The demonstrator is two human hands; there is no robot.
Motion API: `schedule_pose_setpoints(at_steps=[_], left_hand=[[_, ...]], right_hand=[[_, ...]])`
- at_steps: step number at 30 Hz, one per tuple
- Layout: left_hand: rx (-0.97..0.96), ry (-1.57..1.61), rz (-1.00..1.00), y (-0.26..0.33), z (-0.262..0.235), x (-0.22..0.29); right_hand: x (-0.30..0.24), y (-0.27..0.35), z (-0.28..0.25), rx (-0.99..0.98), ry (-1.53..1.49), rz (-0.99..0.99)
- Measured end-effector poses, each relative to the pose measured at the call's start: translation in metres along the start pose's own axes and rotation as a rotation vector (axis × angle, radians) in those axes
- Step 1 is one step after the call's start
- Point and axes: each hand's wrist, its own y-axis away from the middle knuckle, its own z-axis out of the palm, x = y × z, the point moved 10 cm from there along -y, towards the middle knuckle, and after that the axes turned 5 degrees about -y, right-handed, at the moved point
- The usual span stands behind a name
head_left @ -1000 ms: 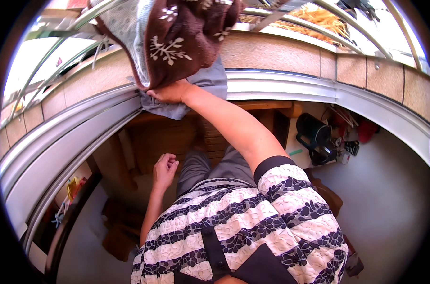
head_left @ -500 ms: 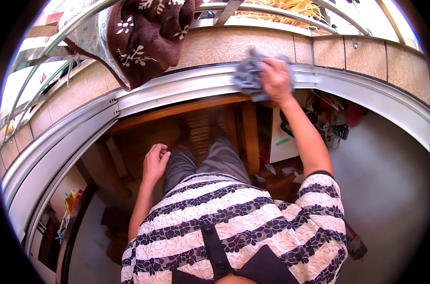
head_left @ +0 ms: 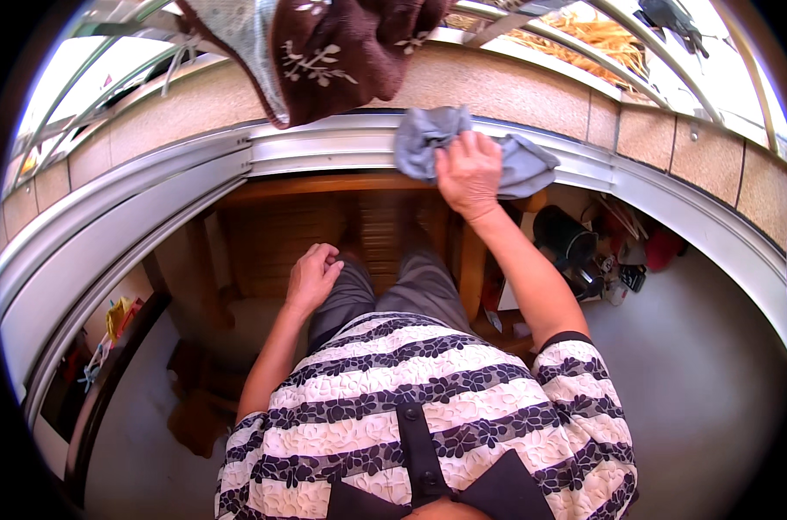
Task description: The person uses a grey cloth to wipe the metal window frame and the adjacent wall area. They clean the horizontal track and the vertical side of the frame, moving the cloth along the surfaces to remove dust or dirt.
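Note:
My right hand (head_left: 470, 173) grips a crumpled grey rag (head_left: 525, 166) and presses it against the white metal window track (head_left: 333, 143). Loose cloth spreads out on both sides of my knuckles. Lower down, my left hand (head_left: 313, 276) hangs by my left thigh, its fingers loosely bent with a gap to the thumb, and nothing shows in it.
A brown blanket (head_left: 341, 61) with white snowflakes hangs over the metal railing (head_left: 575, 52) beyond the tiled ledge (head_left: 506, 87). Below the track is a slatted wooden seat (head_left: 280, 251). A dark kettle-like pot (head_left: 562, 238) and small clutter stand at right.
My right hand has slid the rag a little left along the track, and the rag now lies more spread out. The view has shifted; the left hand stays by the thigh.

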Motion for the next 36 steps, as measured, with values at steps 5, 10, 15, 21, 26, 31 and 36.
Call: schedule_pose_setpoints(at_steps=[5, 10, 15, 21, 26, 31, 36], left_hand=[[0.094, 0.036, -0.048, 0.017, -0.009, -0.017], [0.127, 0.012, -0.113, 0.039, -0.006, -0.041], [0.128, 0.032, -0.108, 0.039, 0.003, -0.034], [0.099, 0.062, -0.110, 0.031, 0.002, -0.021], [0.104, 0.050, -0.100, 0.029, 0.003, -0.031], [0.113, 0.049, -0.085, 0.031, -0.003, -0.038], [0.136, 0.062, -0.109, 0.040, 0.002, -0.044]], right_hand=[[-0.086, -0.028, 0.036, -0.072, -0.112, -0.122], [-0.147, -0.048, 0.064, -0.100, -0.196, -0.200], [-0.176, -0.062, 0.082, -0.056, -0.265, -0.266], [-0.098, -0.043, 0.049, -0.026, -0.254, -0.312], [-0.027, -0.029, 0.001, -0.039, -0.101, -0.113], [-0.068, -0.029, 0.026, -0.076, -0.097, -0.299], [-0.089, -0.053, 0.071, -0.255, -0.006, -0.202]])
